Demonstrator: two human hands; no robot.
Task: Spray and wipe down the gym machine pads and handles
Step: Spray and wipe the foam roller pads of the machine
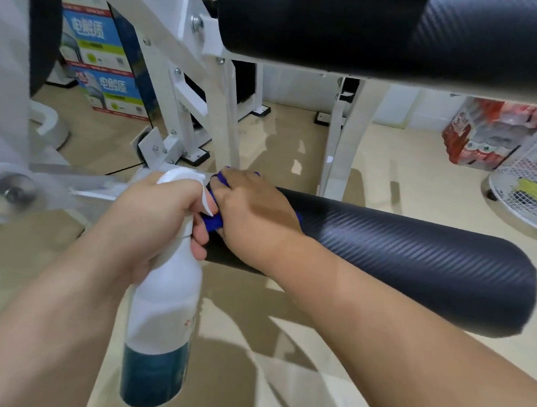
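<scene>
The black roller pad [414, 259], with a carbon-weave skin, lies across the middle of the view, low on the machine, its free end towards the right. At its left end the right hand [254, 208] lies over a blue cloth [212, 223] and holds it down against the pad; the cloth shows past the fingertips and under the thumb, and the fingers, mostly hidden behind the back of the hand, seem curled round it. Just beside it, the left hand [163, 209] grips the neck of a white spray bottle [163, 307] with a dark blue base, fingers wrapped at the trigger, the bottle hanging tilted below the pad's level. Above, a larger black pad [366, 30] sits on the white steel frame [223, 106]. Behind stand stacked blue-and-white cartons [111, 83], a red-wrapped pack of bottles [485, 134] and a white wire fan guard [530, 175] on the beige floor [388, 179]
</scene>
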